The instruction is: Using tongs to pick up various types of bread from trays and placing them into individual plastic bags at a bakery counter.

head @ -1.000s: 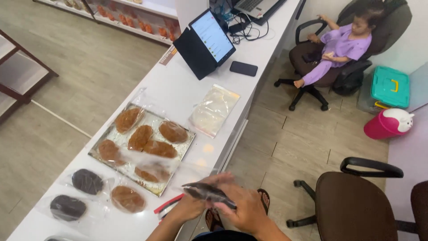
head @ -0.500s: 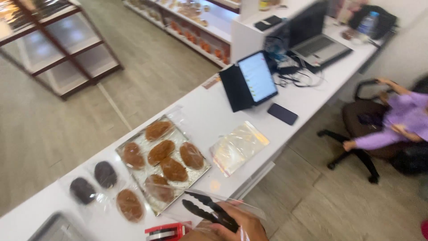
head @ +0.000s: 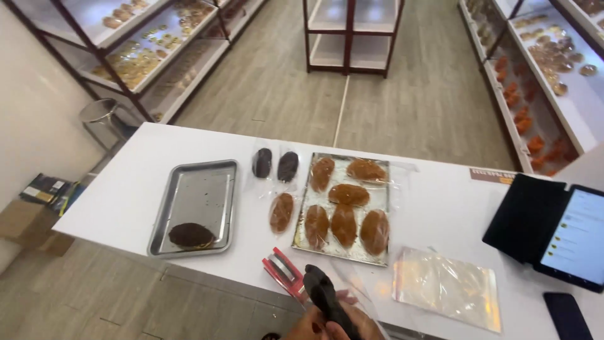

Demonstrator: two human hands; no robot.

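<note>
Fingers point(head: 322, 328) of one hand around dark pastry point(head: 322, 291), low at counter edge point(head: 189, 267).

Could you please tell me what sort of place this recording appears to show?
Probably a bakery shop: wall shelves lined with baked goods, a white counter bearing a tray of wrapped brown pastries, and a tablet propped at its end.
</note>
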